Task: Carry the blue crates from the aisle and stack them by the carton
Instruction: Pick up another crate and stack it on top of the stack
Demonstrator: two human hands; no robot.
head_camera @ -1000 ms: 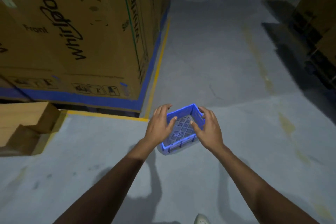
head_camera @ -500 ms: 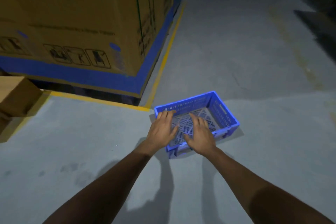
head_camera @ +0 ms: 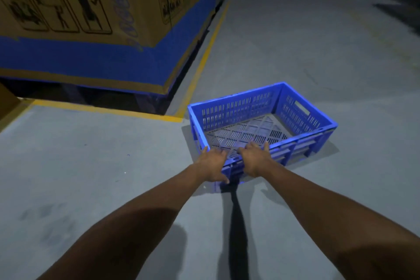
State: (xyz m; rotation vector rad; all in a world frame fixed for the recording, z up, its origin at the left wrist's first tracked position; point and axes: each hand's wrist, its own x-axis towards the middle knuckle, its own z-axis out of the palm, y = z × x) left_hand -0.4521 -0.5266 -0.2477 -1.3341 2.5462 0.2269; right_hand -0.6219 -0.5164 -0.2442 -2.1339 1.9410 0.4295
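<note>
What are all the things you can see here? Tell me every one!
crate: one, blue, on the floor right of centre, nothing in it
carton: one big one, brown with a blue band, upper left, raised a little off the floor
small box: one, brown, only a corner shows at the far left edge
yellow line: one, painted on the floor around the carton's corner
floor: grey concrete, all around
left hand: one, grips the crate's near left corner
right hand: one, grips the crate's near rim, beside the left hand
</note>
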